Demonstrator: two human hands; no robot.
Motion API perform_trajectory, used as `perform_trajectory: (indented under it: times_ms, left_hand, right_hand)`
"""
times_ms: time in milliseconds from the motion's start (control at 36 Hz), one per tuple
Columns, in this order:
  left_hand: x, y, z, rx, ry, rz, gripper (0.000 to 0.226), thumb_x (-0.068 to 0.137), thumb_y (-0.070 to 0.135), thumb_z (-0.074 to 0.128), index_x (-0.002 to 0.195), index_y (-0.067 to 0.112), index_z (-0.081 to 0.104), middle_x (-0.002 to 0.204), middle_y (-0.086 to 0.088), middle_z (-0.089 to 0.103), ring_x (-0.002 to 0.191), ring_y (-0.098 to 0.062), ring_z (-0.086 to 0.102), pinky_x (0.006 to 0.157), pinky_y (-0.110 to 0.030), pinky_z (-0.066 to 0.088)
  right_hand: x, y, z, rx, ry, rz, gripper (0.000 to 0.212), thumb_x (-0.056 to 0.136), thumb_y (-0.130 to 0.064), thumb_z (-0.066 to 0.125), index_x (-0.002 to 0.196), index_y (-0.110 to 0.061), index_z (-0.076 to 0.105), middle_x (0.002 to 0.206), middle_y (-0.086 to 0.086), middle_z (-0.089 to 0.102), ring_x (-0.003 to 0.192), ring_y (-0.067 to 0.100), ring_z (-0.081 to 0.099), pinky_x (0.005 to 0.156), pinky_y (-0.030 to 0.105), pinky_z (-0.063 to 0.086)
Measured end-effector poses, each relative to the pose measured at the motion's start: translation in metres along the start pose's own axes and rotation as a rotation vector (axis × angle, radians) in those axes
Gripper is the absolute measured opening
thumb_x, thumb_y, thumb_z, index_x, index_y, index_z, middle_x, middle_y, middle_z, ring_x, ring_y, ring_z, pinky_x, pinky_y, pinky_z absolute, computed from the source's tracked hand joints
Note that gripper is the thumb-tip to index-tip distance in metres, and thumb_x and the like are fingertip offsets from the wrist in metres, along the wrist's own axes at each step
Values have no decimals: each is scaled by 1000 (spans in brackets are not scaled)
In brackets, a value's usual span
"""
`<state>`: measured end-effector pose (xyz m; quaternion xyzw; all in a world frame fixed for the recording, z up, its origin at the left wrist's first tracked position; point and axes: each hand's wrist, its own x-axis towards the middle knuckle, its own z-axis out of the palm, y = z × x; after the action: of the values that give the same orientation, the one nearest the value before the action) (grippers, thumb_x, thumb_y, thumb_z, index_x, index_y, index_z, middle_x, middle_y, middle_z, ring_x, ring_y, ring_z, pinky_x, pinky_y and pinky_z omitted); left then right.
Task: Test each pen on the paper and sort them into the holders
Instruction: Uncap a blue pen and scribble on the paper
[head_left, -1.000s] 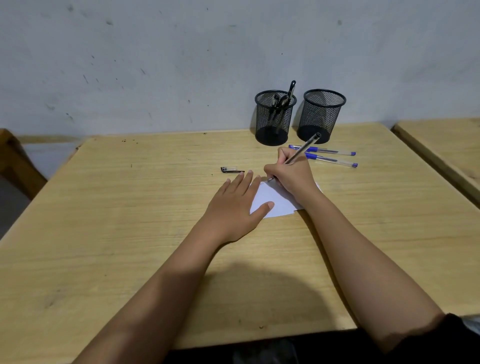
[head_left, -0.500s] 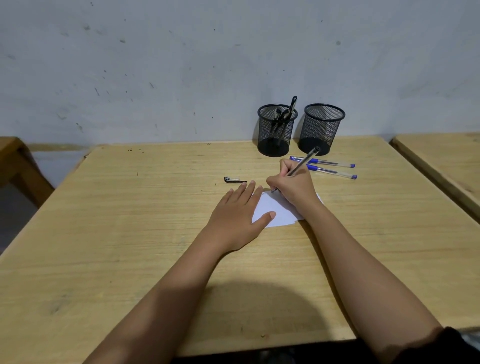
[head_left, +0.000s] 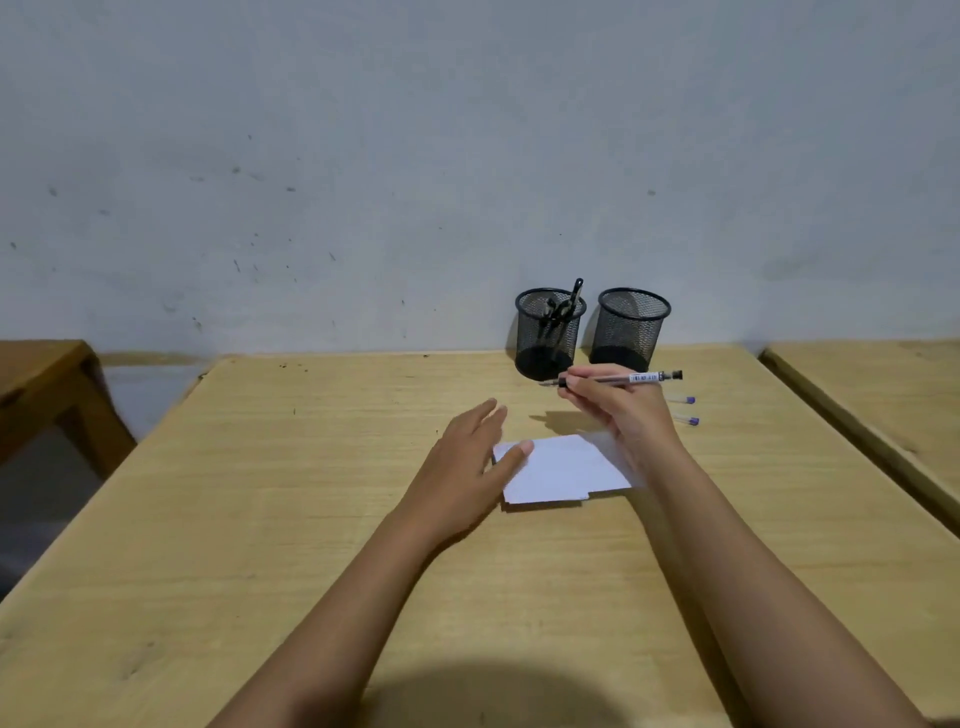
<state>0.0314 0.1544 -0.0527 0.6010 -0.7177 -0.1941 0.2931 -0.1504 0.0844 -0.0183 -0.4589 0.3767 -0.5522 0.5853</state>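
Pen (head_left: 618, 379) in our right hand (head_left: 618, 410) is lifted off the paper (head_left: 561, 470) now, lying almost flat in the air with its tip pointing left, in front of the two cups. Our fingers pinch it near the tip. Our left hand (head_left: 467, 462) lies open with nothing in it, fingers spread, thumb touching the left edge of the paper.

We think the scribble test for this pen is done, and now it must go into a cup. For that we need to tip the pen up and drop it in the right cup (we cannot see a mark on the paper, so we cannot tell which one).

Left holder (head_left: 549, 332) has a few dark pens standing in it. Right holder (head_left: 631, 327) looks empty. Two more pens (head_left: 687, 410) with purple ends wait on the table (head_left: 260, 493), partly hidden behind our right hand.
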Motion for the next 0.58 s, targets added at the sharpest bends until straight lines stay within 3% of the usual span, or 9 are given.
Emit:
perform_trajectory:
  times_ms: [83,194,306,389,500,583]
  left_hand:
    - [15,-11,-10,24,89,-50,51,99,39,36,144,15,34,151,0,31,138,-12,24,107,-24,21]
    - [34,-28,-15,127,58,-137,47,99,33,36,139,8,42,144,-7,40,134,-21,32,107,-32,32]
    - [44,-33,-14,201,42,-102,34,98,27,42,119,10,62,130,-8,50,121,-20,43,95,-31,40]
    - [45,-30,-12,170,90,-77,27,96,23,48,110,9,67,115,-6,58,107,-18,50,84,-25,41]
    - [42,-24,-13,29,149,-69,18,90,20,60,101,10,70,99,-4,64,93,-15,57,74,-20,41]
    - [37,-12,-15,-356,161,-122,6,83,13,68,88,14,72,91,-3,68,88,-19,63,80,-25,54]
  right_hand:
    - [-2,-13,-6,-19,-10,-13,20,75,7,68,95,7,67,90,19,72,81,27,71,79,26,57]
    - [-6,-26,-13,-25,-9,-14,15,75,6,68,90,3,69,90,17,73,81,25,72,77,25,58]
    - [-11,-37,-19,3,-22,-11,15,77,5,66,91,3,68,88,15,74,79,23,72,69,20,57]
    - [-15,-40,-23,1,-24,-17,15,78,5,65,93,6,67,89,17,73,78,23,72,68,19,57]
    - [-24,-41,-25,-4,-30,-17,13,78,5,65,91,7,67,85,16,73,76,22,72,68,19,57]
    - [-30,-39,-24,0,-42,-12,10,78,5,65,87,4,68,82,15,73,75,23,72,67,18,56]
